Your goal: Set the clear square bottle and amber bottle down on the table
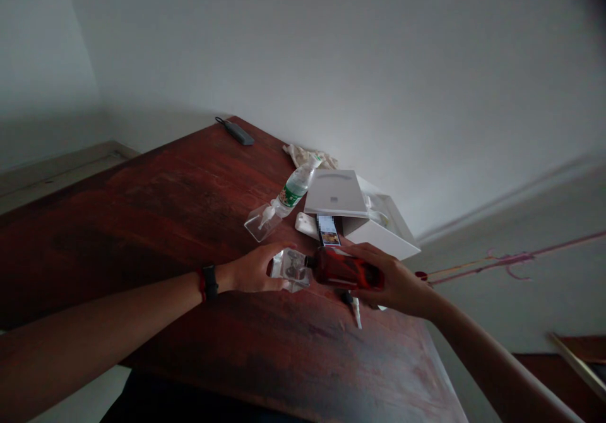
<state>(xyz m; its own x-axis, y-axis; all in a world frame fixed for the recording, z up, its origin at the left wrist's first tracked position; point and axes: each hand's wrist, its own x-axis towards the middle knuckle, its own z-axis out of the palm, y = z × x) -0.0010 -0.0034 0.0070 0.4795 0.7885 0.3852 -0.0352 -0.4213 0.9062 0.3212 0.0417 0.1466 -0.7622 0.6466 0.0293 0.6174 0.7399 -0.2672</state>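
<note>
1. Two bare forearms reach in from the lower edge over a dark red wooden counter (189, 189); the left one wears a black and red band (207, 283) at the wrist
2. The left hand (253, 269) holds a small clear plastic pack (290, 269) with dim round shapes inside; its grip is closed around the pack's near side, fingers curled over the top
3. The right hand (400, 284) is wrapped around a dark red, glossy bottle-shaped thing (344, 269) lying nearly level, its dark narrow end pointing at the clear pack and just touching it or nearly so; I cannot tell which
4. Both held things sit low over the counter's middle, near its right edge
5. Below the right hand lies a small dark and white item (353, 306), too blurred to name
6. Further back: a plastic water bottle (296, 189) with a green label lying on its side, a clear bag (261, 221) beside it, a white box (374, 218) with its lid, a phone (328, 230) with a lit screen, a crumpled cloth (305, 156), and a grey flat device (238, 132) at the far corner
</note>
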